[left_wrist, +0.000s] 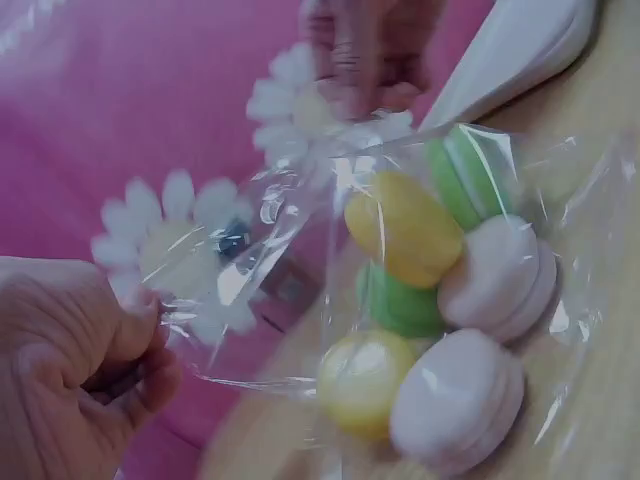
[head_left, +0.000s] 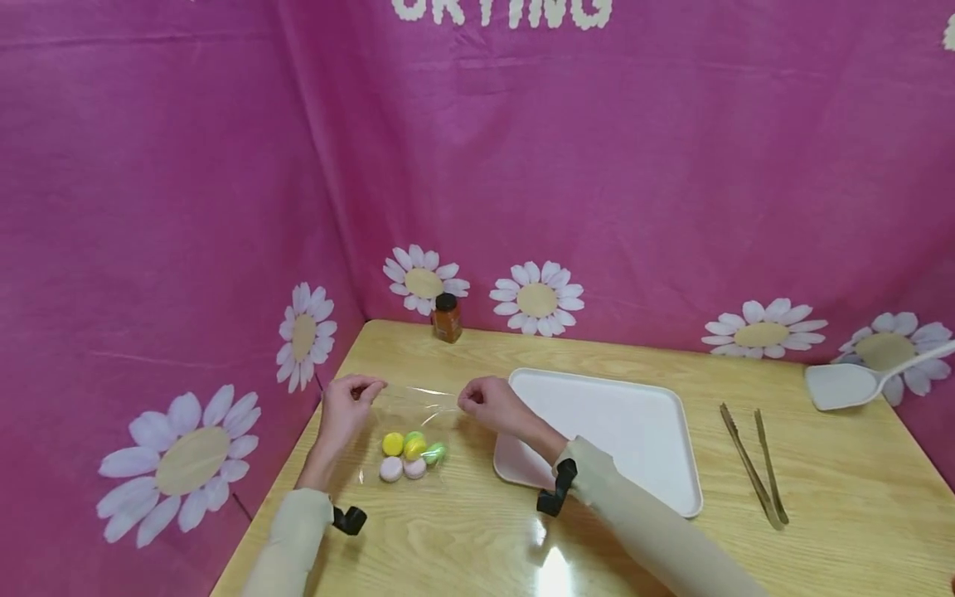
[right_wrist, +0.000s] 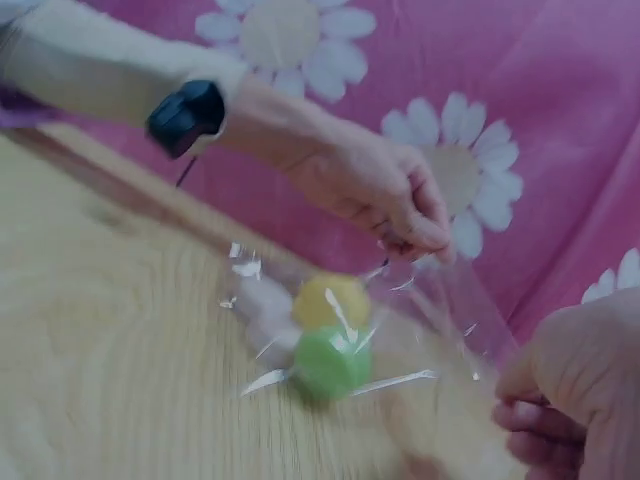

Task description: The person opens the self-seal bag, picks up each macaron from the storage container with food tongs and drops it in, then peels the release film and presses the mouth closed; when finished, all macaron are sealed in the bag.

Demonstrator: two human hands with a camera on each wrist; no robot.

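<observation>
A clear plastic bag hangs between the two hands, its top edge stretched from one to the other. My left hand pinches the left top corner, as the left wrist view also shows with the left hand. The right top corner is pinched by my right hand. Inside lie several macarons: yellow, green and pale pink. In the left wrist view the pink macaron and yellow macaron press together at the bag's bottom.
A white tray lies just right of the bag, partly under the right forearm. Metal tongs rest farther right, with a white spatula at the table's far right. A dark-lidded amber jar stands at the back, before a pink cloth wall.
</observation>
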